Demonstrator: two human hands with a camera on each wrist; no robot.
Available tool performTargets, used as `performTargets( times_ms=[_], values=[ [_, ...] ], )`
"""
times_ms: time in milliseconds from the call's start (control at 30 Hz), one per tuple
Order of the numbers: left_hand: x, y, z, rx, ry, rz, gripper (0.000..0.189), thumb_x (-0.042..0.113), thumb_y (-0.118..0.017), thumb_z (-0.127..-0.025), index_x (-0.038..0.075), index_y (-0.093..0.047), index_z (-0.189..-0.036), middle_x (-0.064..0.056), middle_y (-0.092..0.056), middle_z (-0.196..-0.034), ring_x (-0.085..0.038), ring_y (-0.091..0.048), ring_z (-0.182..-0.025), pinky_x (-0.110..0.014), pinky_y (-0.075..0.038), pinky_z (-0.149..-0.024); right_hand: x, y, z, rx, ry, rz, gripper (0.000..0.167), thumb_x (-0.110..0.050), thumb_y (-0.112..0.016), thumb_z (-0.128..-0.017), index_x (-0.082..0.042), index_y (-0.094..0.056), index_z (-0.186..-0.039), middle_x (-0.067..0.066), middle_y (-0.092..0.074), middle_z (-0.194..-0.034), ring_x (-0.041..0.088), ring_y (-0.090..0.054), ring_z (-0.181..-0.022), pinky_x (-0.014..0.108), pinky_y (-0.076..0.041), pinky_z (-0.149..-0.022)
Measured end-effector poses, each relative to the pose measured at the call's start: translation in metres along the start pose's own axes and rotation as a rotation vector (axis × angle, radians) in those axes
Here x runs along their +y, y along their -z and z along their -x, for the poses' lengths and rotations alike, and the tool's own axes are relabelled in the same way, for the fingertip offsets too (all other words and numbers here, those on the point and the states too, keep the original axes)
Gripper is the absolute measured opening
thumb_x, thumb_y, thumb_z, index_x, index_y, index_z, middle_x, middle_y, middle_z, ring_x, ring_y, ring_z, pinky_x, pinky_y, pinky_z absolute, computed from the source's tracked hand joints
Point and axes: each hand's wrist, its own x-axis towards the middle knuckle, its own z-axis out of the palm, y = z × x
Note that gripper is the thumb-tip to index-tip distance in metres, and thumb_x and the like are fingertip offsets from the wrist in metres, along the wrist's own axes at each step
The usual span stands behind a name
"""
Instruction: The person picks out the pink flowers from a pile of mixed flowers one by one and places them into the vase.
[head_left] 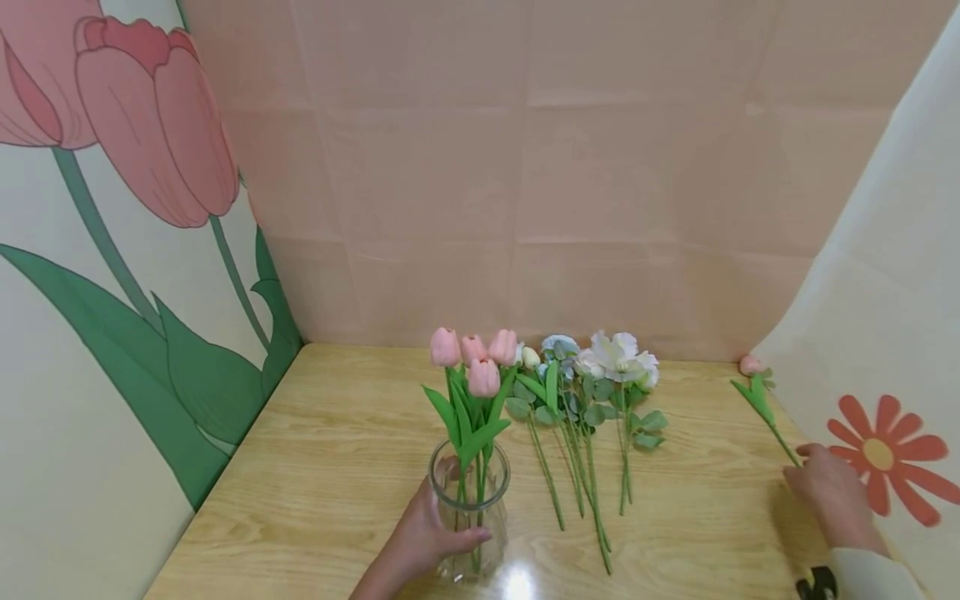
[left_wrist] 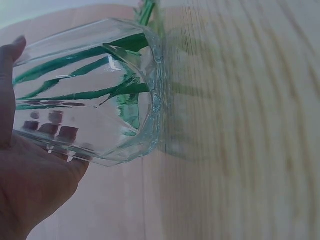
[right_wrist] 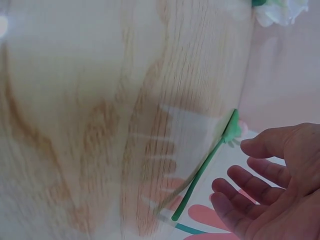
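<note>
A clear glass vase [head_left: 470, 500] stands upright near the table's front, holding several pink tulips [head_left: 474, 358] with green leaves. My left hand [head_left: 431, 533] grips its side, thumb in front; in the left wrist view the fingers show through the glass vase [left_wrist: 90, 95] and stems reach toward its base. Far right, one pink tulip lies on the table, its green stem [head_left: 785, 446] beside my right hand [head_left: 832, 492]. In the right wrist view the fingers of the right hand [right_wrist: 270, 185] are loosely bent and apart from the tulip stem [right_wrist: 197, 180].
Right of the vase lie a white peony-like flower [head_left: 618, 357], a blue flower [head_left: 560, 346] and leafy stems [head_left: 588, 492] on the wooden table [head_left: 322, 450]. A pink backdrop [head_left: 480, 183] closes the back; printed cloths hang at left and right.
</note>
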Motion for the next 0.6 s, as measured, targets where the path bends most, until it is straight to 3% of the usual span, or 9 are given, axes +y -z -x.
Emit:
performTargets(
  times_ms=[267, 600],
  values=[
    [-0.0018, -0.0007, -0.0009, -0.003, -0.027, 0.010, 0.095, 0.035, -0.092, -0.071, 0.023, -0.040, -0.149, -0.013, -0.053, -0.144, -0.042, -0.047, -0.134, -0.075, -0.032, -0.107, 0.0049, 0.0032, -0.0045, -0.006, 0.026, 0.004, 0.057, -0.015, -0.061, -0.090, 0.020, -0.040, -0.130, 0.043, -0.047, -0.122, 0.057, -0.050, -0.108, 0.064, -0.046, -0.090],
    [-0.0021, -0.0010, -0.0024, -0.013, -0.032, 0.026, 0.094, 0.031, -0.092, -0.071, 0.022, -0.041, -0.149, -0.014, -0.052, -0.145, -0.041, -0.047, -0.134, -0.075, -0.032, -0.107, 0.0064, 0.0020, -0.0056, -0.062, -0.088, 0.011, 0.056, -0.014, -0.060, -0.097, 0.020, -0.035, -0.133, 0.043, -0.044, -0.126, 0.052, -0.050, -0.108, 0.063, -0.046, -0.093]
  ],
)
